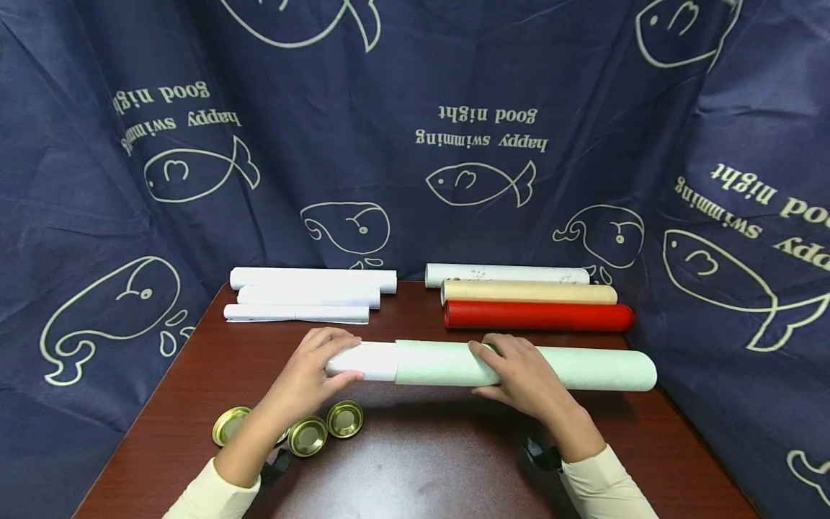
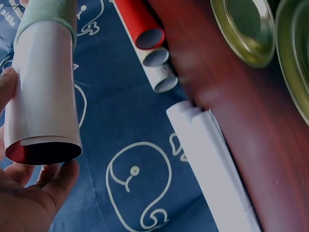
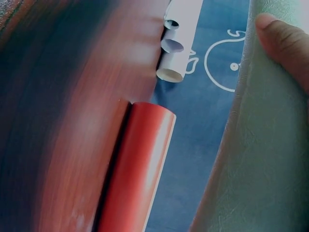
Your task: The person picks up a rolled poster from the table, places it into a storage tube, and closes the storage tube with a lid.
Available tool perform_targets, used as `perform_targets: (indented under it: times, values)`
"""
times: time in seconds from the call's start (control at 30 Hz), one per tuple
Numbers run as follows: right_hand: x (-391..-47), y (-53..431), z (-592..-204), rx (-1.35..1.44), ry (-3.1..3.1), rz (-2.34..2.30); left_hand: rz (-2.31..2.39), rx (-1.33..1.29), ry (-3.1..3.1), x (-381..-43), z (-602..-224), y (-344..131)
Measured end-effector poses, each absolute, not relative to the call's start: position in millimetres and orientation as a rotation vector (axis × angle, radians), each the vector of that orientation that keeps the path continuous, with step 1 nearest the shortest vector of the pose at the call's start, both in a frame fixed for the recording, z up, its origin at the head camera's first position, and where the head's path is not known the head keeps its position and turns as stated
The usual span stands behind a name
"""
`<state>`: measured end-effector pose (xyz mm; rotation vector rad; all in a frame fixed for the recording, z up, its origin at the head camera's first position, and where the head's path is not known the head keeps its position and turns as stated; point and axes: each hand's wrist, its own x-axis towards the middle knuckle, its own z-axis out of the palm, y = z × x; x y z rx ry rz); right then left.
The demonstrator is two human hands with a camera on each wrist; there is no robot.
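A pale green cardboard tube [image 1: 441,362] lies crosswise in front of me, above the table. From its left end sticks a white paper roll [image 1: 377,362], part of it inside the tube. My left hand [image 1: 319,366] grips the outer end of the roll, thumb below and fingers above. In the left wrist view the paper roll [image 2: 46,92] shows a hollow end with a dark red inner side. My right hand [image 1: 521,371] holds the green tube near its middle. The right wrist view shows the thumb against the tube [image 3: 270,125].
Three white paper rolls [image 1: 311,297] lie at the back left. At the back right are a red tube [image 1: 538,315], a beige tube [image 1: 532,291] and a patterned white tube [image 1: 506,273]. Several gold lids [image 1: 345,419] sit by my left forearm. A blue curtain [image 1: 415,144] surrounds the table [image 1: 415,461].
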<state>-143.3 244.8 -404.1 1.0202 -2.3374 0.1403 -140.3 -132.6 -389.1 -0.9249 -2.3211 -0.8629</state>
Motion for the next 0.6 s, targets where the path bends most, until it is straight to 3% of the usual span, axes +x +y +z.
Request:
perform_targets:
  times: [0.6]
  values:
    - [-145,241,-404,1.046,-2.317,0.185,-1.147,-1.096,-2.337,-149,-387,-119]
